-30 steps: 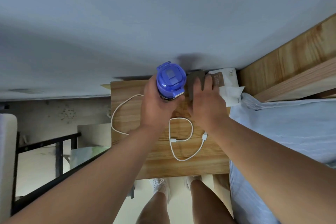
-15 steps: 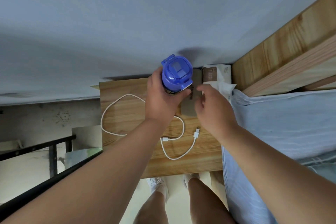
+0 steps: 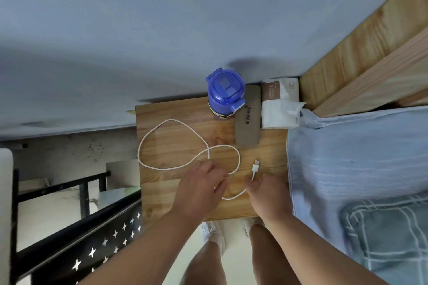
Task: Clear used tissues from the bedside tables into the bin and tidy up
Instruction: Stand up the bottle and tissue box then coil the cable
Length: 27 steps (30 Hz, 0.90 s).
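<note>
One tissue pack (image 3: 278, 104), white with a brown label, print too small to read: far right corner of the worktop (image 3: 166, 141), beside the bed (image 3: 347, 157). Its long axis runs from the wall to the viewer, and one tissue sticks out towards the bed. One grey case (image 3: 249, 120), just left and parallel, lettering illegible. One blue bottle (image 3: 225, 90), upright beside the case. One white cable (image 3: 256, 166), looped. The left hand (image 3: 200, 188) and right hand (image 3: 266, 192) have fingers curled at the cable; whether they grip it cannot be told.

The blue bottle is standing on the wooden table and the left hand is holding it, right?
Not quite. The blue bottle stands on the wooden table, but the left hand is not holding it: that hand is down by the white cable, apart from the bottle. The head view shows it.
</note>
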Tool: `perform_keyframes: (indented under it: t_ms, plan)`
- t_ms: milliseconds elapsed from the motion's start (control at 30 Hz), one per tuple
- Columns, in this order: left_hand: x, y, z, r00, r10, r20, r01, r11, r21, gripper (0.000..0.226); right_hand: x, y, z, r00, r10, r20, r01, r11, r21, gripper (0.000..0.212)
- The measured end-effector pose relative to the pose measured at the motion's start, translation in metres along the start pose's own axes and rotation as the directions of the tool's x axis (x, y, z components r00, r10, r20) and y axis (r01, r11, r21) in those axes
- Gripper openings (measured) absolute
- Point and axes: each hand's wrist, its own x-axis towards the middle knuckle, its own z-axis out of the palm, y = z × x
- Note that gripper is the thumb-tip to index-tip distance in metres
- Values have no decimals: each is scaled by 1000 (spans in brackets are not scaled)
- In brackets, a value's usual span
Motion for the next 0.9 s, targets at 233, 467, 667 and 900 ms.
perform_keyframes:
  t_ms: [233,467,667,900]
  plan:
    - [-6,33,-2,958,149,244,-203,956,213,39,-15,-12,-19,998,-13,66,-11,939,343,28]
    - [-28,97,-88,978,49,203,-120,927,355,65,-123,-63,-124,932,-355,71,310,884,350,24]
    - [-85,170,-253,965,-236,118,254,715,-651,57,-237,-136,-209,880,-469,79,278,641,715,27]
    - [-156,238,-392,987,-138,77,121,348,-930,74,-326,-192,-258,372,-900,227,826,433,360,53]
